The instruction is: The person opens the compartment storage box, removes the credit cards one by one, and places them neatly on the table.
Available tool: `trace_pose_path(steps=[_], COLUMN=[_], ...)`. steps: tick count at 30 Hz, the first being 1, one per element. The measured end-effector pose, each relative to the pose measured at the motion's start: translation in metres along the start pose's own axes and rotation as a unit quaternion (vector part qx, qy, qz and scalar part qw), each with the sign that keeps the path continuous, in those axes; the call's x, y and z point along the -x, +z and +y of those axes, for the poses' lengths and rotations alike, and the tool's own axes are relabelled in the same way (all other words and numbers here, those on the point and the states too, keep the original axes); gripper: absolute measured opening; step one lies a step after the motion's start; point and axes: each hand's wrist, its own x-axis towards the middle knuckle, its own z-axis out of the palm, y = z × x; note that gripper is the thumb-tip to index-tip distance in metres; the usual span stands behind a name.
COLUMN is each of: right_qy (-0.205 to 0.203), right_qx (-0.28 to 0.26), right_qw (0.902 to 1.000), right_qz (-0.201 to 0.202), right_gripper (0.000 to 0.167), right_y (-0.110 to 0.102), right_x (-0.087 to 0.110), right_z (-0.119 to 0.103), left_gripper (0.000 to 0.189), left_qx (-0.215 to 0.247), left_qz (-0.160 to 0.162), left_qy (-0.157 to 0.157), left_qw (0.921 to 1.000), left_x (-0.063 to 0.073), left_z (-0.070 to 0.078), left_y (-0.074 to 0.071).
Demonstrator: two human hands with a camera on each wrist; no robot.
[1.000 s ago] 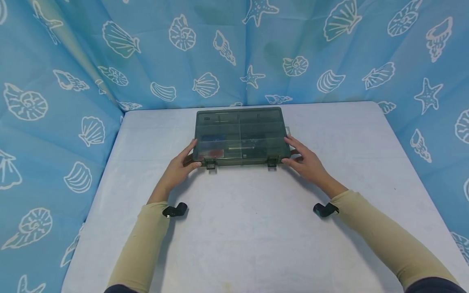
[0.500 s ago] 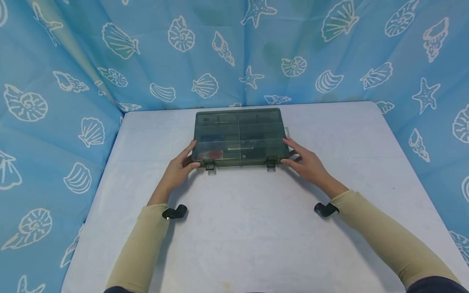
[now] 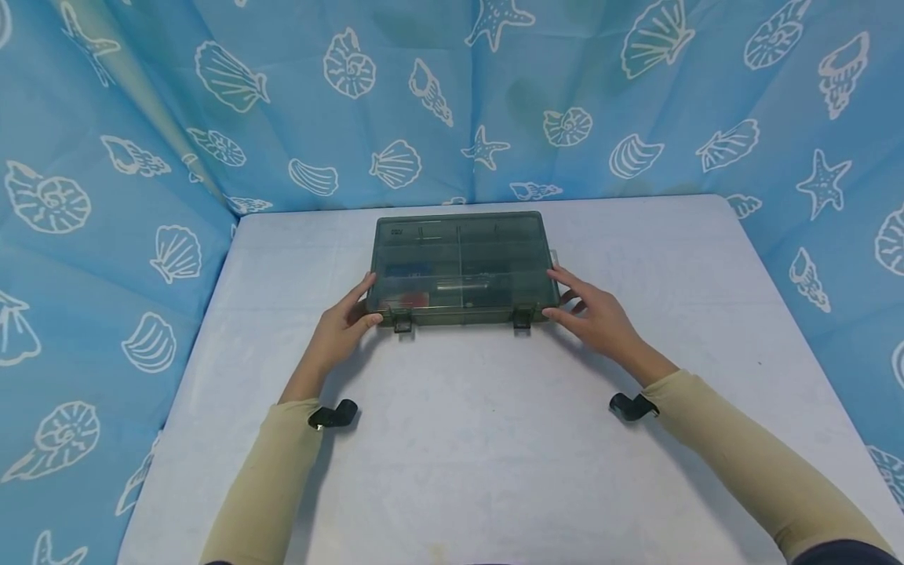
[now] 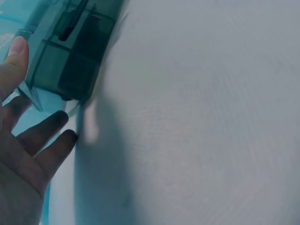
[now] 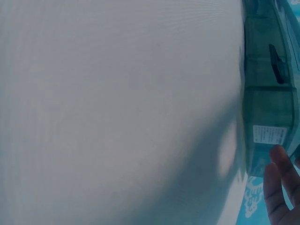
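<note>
A dark green see-through compartment case (image 3: 459,245) lies flat with its lid down at the far middle of the table. Two latches show on its front edge, a left latch (image 3: 402,322) and a right latch (image 3: 522,318). My left hand (image 3: 337,333) grips the near left corner, thumb at the front and index finger along the side. The near right corner is held the same way by my right hand (image 3: 600,320). In the left wrist view the lower fingers (image 4: 51,154) spread free below the case. A white label (image 5: 269,134) shows on the case in the right wrist view.
The case stands on a white-covered table (image 3: 487,447). Blue shell-print curtains (image 3: 438,94) hang behind it and at both sides. Through the lid a reddish item (image 3: 413,300) and other contents show dimly; their kinds are unclear. Black wrist cameras (image 3: 334,414) sit at the sleeve cuffs.
The case has slid slightly toward me and a little to the left at its near left corner. Both hands have kept their places on it.
</note>
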Motion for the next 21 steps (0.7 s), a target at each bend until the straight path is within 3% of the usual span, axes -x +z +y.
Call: trace_pose_path(steps=[11, 21], right_qy=[-0.036, -0.064], right_qx=[0.025, 0.04], right_qw=[0.997, 0.9914], right_qz=[0.064, 0.107], right_gripper=[0.06, 0.051], right_y=[-0.012, -0.029], right_x=[0.001, -0.004], right_z=[-0.013, -0.029], left_gripper=[0.065, 0.055], left_qx=[-0.031, -0.089], left_qz=[0.043, 0.11], left_qy=[0.036, 0.085], left_qw=[0.9979, 0.9864], left_x=[0.008, 0.012], left_z=[0.013, 0.032], left_y=[-0.012, -0.027])
